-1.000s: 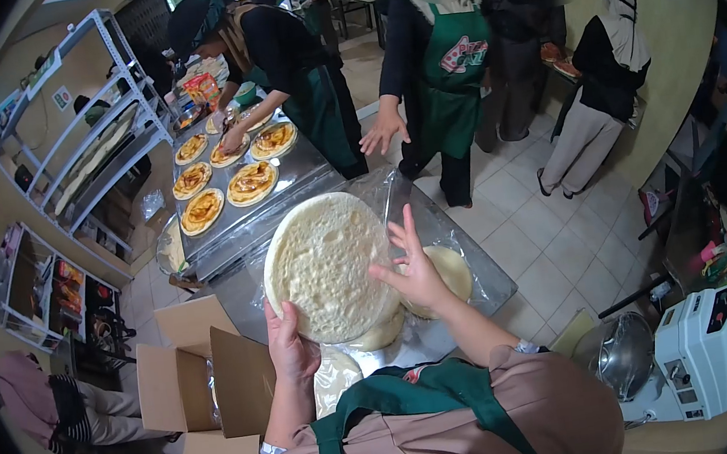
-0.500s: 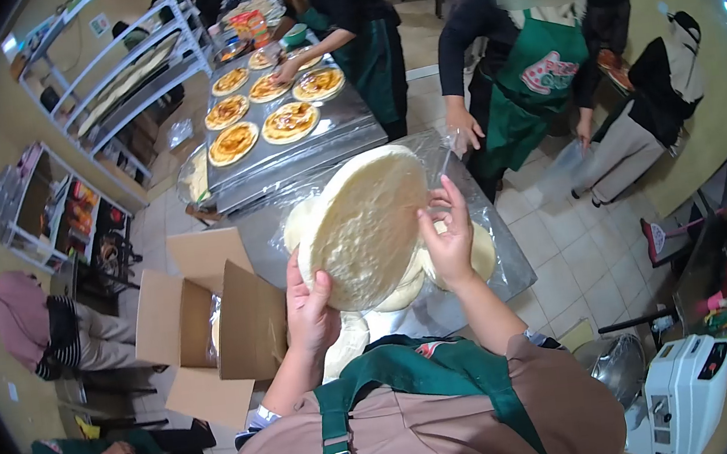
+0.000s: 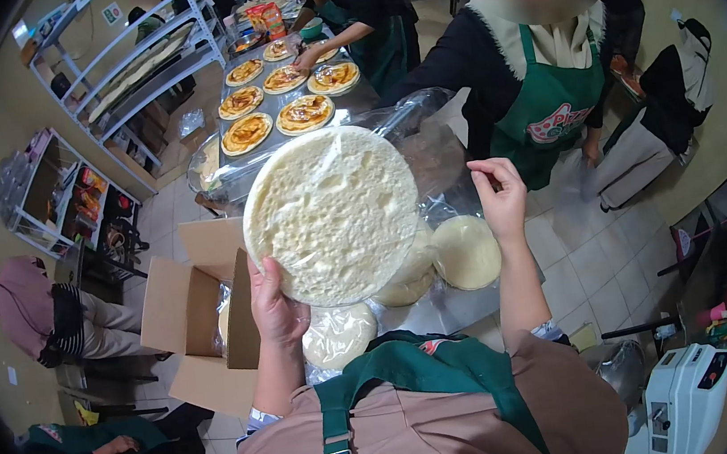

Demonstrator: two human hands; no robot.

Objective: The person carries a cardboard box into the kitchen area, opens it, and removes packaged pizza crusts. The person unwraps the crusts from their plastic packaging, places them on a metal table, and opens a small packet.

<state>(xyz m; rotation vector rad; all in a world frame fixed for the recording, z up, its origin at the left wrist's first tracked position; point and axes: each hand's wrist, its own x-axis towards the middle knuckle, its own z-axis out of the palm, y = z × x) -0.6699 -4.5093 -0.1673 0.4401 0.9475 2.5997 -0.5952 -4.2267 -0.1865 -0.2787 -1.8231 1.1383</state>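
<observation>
A pale round pizza base with a bumpy face is held up in front of me. My left hand grips its lower left edge, thumb on the near face. My right hand is raised to the right, apart from the base. Its fingertips are pinched together, and whatever might be between them is too small to make out. Below, on the metal table, lie more bases: one at the right, one partly hidden behind the held base, and one under shiny clear plastic near my apron.
An open cardboard box stands left of the table, with plastic-wrapped contents. Beyond, sauced pizzas cover another table, where a person's hand works. A co-worker in a green apron stands across, near clear plastic film. A white machine stands right.
My right hand has left the pizza base and moved right, its fingers closing to a pinch. The base has turned to face me more fully. The co-worker across has leaned closer, reaching over the table.
</observation>
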